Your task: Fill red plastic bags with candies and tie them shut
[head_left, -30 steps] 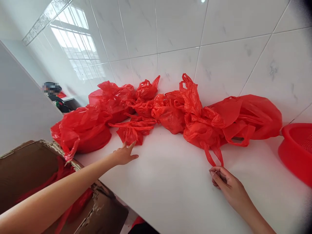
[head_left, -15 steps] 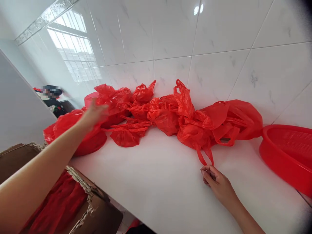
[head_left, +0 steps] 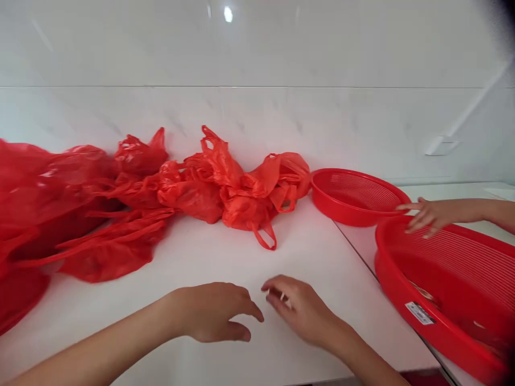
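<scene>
My left hand point(head_left: 215, 311) hangs over the white tabletop, its thumb and fingers apart and nothing in it. Close by on its right is my right hand point(head_left: 300, 308), fingers loosely curled with a small gap to the thumb; I see nothing held there. Beyond both hands lies a row of knotted red plastic bags point(head_left: 197, 198) against the tiled wall. One bag's handle loop point(head_left: 265, 238) droops onto the table towards my right hand, apart from it. A flatter red bag point(head_left: 108, 257) lies on the left.
Two red plastic baskets stand on the right: a farther one point(head_left: 354, 217) and a nearer one point(head_left: 402, 289) with a white label and a few small items inside. Another person's hand point(head_left: 430, 217) is over the nearer one's rim. A seam point(head_left: 354, 246) runs between tabletops.
My view has swung right, bringing the nearer basket and another person's hand into sight. My left hand has come from the left bags to the middle; my right hand has left the bag handle.
</scene>
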`<state>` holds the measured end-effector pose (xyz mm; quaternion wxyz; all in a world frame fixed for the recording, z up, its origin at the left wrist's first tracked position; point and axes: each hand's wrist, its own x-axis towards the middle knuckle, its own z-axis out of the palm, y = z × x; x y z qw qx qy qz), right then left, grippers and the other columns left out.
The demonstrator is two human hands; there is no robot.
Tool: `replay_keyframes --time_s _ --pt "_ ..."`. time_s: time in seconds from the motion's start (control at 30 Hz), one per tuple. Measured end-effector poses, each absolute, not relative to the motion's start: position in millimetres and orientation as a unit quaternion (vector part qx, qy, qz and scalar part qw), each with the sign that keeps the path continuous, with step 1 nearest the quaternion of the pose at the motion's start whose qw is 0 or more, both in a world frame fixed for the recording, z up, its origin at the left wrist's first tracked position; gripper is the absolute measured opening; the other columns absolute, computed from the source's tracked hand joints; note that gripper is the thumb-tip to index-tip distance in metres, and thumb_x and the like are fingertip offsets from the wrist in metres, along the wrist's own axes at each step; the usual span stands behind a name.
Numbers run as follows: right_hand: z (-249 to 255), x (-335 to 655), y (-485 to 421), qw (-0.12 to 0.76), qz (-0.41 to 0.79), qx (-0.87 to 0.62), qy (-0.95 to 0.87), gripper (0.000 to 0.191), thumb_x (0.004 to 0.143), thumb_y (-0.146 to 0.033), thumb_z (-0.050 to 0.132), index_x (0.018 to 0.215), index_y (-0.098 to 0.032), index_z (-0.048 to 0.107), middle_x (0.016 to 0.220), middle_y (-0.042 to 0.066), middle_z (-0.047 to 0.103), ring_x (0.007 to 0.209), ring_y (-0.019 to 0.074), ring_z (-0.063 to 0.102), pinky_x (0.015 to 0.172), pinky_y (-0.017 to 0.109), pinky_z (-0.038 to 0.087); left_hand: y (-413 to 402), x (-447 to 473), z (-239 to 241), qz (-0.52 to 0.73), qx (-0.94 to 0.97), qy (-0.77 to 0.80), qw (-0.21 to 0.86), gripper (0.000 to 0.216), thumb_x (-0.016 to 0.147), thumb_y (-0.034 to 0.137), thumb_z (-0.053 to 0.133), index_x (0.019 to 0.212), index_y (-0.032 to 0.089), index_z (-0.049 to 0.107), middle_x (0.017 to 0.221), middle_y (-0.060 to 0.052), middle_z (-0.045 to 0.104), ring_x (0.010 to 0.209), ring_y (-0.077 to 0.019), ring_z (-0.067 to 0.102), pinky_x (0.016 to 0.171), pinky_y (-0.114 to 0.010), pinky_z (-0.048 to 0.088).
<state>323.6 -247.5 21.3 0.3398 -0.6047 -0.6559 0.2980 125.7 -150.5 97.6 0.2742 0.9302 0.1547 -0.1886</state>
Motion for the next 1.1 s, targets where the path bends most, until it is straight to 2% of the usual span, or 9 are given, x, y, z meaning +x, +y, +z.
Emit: replay_keyframes --time_s 0.17,0.33,0.47,0.53,0.7,0.8,0.9,1.03,1.1 --pt "59 354 -328 0.368 0.188 -0.624 -0.664 0.014 0.094 -0.026 0.050 0.102 -0.027 0.061 0.096 0.001 0.065 0.088 0.0144 0.061 0.078 0.025 0.048 -112 142 80 -0.119 0.931 0.184 0.293 0.042 0.089 0.040 0.054 0.130 0.040 0.059 0.129 -0.002 0.064 0.114 -0.0266 0.061 0.092 -0.037 0.048" --pt "53 393 -339 0.402 0.137 -0.716 -0.554 0.015 0.096 -0.035 0.048 0.098 -0.027 0.061 0.093 0.001 0.065 0.086 0.0152 0.061 0.075 0.024 0.049 -69 161 63 0.093 0.932 0.261 0.232 0.024 0.082 0.041 0.063 0.103 0.036 0.073 0.101 0.002 0.075 0.086 -0.0220 0.070 0.072 -0.030 0.051" --pt "49 378 -307 0.418 0.172 -0.683 -0.574 0.017 0.097 -0.035 0.046 0.097 -0.026 0.061 0.093 0.000 0.066 0.084 0.0143 0.060 0.076 0.026 0.049 -57 186 49 0.287 0.880 0.343 0.160 0.029 0.093 0.032 0.043 0.107 0.024 0.067 0.106 -0.006 0.069 0.090 -0.0223 0.064 0.073 -0.033 0.049" --pt "54 365 -286 0.433 0.169 -0.659 -0.591 0.016 0.097 -0.033 0.046 0.099 -0.026 0.060 0.097 0.000 0.066 0.085 0.0138 0.060 0.077 0.027 0.049 -59 195 38 0.350 0.860 0.351 0.126 0.027 0.093 0.029 0.044 0.107 0.022 0.066 0.107 -0.008 0.065 0.095 -0.0232 0.060 0.079 -0.035 0.048" --pt "79 364 -216 0.453 0.068 -0.633 -0.624 0.015 0.093 -0.027 0.048 0.102 -0.026 0.060 0.104 0.001 0.067 0.093 0.0163 0.061 0.079 0.030 0.049 -67 196 2 0.412 0.843 0.341 0.058 0.022 0.091 0.022 0.049 0.100 0.024 0.069 0.100 -0.008 0.061 0.089 -0.0243 0.055 0.081 -0.041 0.042" --pt "95 382 -164 0.451 -0.047 -0.639 -0.621 0.014 0.089 -0.022 0.051 0.098 -0.023 0.061 0.106 0.004 0.067 0.102 0.0207 0.059 0.082 0.034 0.048 -66 193 -15 0.432 0.838 0.332 0.032 0.022 0.090 0.018 0.051 0.102 0.025 0.068 0.100 -0.008 0.060 0.088 -0.0242 0.054 0.078 -0.041 0.041" --pt "108 390 -122 0.455 -0.073 -0.650 -0.604 0.013 0.089 -0.019 0.049 0.094 -0.022 0.061 0.103 0.005 0.069 0.098 0.0200 0.061 0.080 0.033 0.048 -62 192 -22 0.456 0.828 0.325 0.015 0.024 0.089 0.016 0.053 0.108 0.025 0.066 0.103 -0.008 0.058 0.089 -0.0232 0.054 0.080 -0.040 0.042" --pt "111 375 -98 0.367 -0.089 -0.657 -0.653 0.021 0.090 -0.016 0.046 0.097 -0.023 0.063 0.102 0.001 0.070 0.096 0.0180 0.061 0.079 0.031 0.047 -60 193 -21 0.505 0.793 0.340 -0.008 0.022 0.088 0.019 0.055 0.108 0.019 0.063 0.103 -0.011 0.052 0.092 -0.0235 0.052 0.084 -0.042 0.045" --pt "107 368 -92 0.280 -0.088 -0.685 -0.667 0.024 0.086 -0.010 0.046 0.085 -0.022 0.067 0.092 0.003 0.071 0.095 0.0208 0.061 0.076 0.031 0.046 -60 192 -19 0.519 0.780 0.350 -0.019 0.021 0.087 0.019 0.056 0.106 0.019 0.063 0.107 -0.012 0.050 0.099 -0.0259 0.052 0.088 -0.046 0.044"
